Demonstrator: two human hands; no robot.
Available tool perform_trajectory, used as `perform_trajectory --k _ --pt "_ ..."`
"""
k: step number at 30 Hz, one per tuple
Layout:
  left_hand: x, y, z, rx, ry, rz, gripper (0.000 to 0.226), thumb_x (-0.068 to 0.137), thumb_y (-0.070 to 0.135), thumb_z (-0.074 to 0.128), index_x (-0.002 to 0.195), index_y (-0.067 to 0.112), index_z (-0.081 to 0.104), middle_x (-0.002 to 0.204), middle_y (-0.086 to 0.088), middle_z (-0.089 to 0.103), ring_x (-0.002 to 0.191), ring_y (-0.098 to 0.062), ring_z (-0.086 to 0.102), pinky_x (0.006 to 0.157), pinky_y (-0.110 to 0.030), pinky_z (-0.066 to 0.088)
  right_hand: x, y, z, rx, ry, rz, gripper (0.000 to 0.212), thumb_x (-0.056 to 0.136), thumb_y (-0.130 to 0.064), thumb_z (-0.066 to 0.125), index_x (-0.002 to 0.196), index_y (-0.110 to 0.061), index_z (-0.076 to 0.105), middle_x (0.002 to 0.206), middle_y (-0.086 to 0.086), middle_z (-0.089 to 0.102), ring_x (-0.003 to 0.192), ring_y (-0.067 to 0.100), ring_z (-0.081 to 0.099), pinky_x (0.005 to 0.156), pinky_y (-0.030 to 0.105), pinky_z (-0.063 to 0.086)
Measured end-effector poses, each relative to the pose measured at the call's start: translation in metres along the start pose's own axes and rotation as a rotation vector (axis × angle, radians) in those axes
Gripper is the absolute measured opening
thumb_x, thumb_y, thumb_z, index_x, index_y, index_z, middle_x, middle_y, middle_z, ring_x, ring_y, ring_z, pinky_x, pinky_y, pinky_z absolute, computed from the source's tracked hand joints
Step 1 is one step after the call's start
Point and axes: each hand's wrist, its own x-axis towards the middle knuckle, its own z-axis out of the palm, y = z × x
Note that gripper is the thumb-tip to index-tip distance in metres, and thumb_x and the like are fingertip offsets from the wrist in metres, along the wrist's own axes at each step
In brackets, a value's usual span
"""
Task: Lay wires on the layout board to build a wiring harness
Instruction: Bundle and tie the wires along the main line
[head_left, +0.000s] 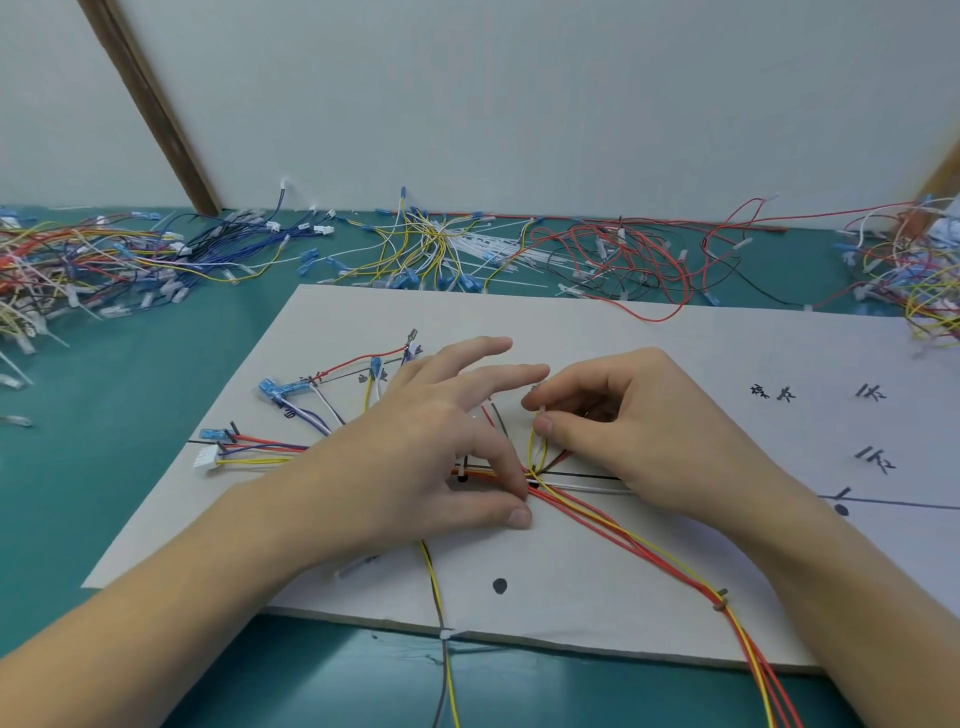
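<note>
Left hand (441, 447) is covering the wire junction on the layout board (649, 561); routing underneath is unreadable. Red and yellow wires (675, 561) are running off the bottom edge. Handwritten marks (774, 393) are too blurred to read. Right-side wire pile (914, 270) is being cropped.

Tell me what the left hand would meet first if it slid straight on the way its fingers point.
Probably the right hand: the left hand's straight fingers point right and slightly away, nearly reaching its curled fingertips. Depth is unclear.
</note>
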Motion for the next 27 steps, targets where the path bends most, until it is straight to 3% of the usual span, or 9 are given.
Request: perform_trajectory --k 5,9,14,19,23,27 --pt "0.004 0.001 0.007 0.099 0.117 0.091 0.022 0.090 0.049 0.072 0.087 0.029 0.078 0.154 0.001 0.048 0.150 -0.024 0.032 0.114 -0.051 0.033 -0.001 0.000 -0.001 0.007 -0.008 0.005 0.016 0.088 -0.010 0.077 0.096 -0.022 0.082 0.082 -0.006 0.078 0.074 0.011 0.073 0.072 0.022 0.057" --pt "0.008 -0.001 0.010 0.207 0.221 0.125 0.027 0.095 0.045 0.063 0.086 0.023 0.076 0.134 -0.003 0.061 0.130 -0.032 0.051 0.103 -0.048 0.041 -0.001 -0.001 -0.001 0.009 -0.022 0.006 0.016 0.087 -0.010 0.077 0.094 -0.023 0.082 0.076 -0.006 0.077 0.069 0.009 0.070 0.066 0.020 0.054" --pt "0.007 -0.002 0.012 0.079 0.243 0.036 0.019 0.093 0.041 0.072 0.086 0.023 0.076 0.124 0.003 0.061 0.120 -0.022 0.051 0.100 -0.044 0.042 -0.003 -0.002 -0.003 0.045 -0.062 0.014 0.015 0.088 -0.010 0.076 0.093 -0.023 0.081 0.076 -0.004 0.077 0.071 0.015 0.072 0.067 0.026 0.057" --pt "0.008 -0.003 0.015 -0.001 0.248 -0.060 0.015 0.090 0.040 0.075 0.085 0.026 0.078 0.118 0.011 0.059 0.116 -0.014 0.048 0.103 -0.033 0.037 -0.004 -0.003 -0.006 0.150 -0.129 0.023 0.011 0.091 -0.011 0.076 0.097 -0.019 0.081 0.082 0.003 0.079 0.083 0.027 0.075 0.081 0.041 0.059" --pt "0.009 -0.002 0.016 -0.021 0.258 -0.075 0.018 0.088 0.044 0.075 0.080 0.028 0.076 0.115 0.012 0.061 0.114 -0.012 0.048 0.100 -0.023 0.035 -0.003 -0.003 -0.008 0.183 -0.171 0.009 0.009 0.092 -0.013 0.076 0.098 -0.016 0.081 0.086 0.003 0.080 0.084 0.022 0.076 0.081 0.033 0.060" --pt "0.009 -0.001 0.017 -0.041 0.267 -0.088 0.017 0.085 0.045 0.075 0.078 0.029 0.076 0.114 0.012 0.063 0.115 -0.012 0.049 0.101 -0.017 0.032 -0.003 -0.002 -0.007 0.159 -0.197 -0.027 0.007 0.091 -0.011 0.076 0.094 -0.015 0.081 0.082 0.001 0.079 0.073 0.006 0.071 0.068 0.017 0.053"
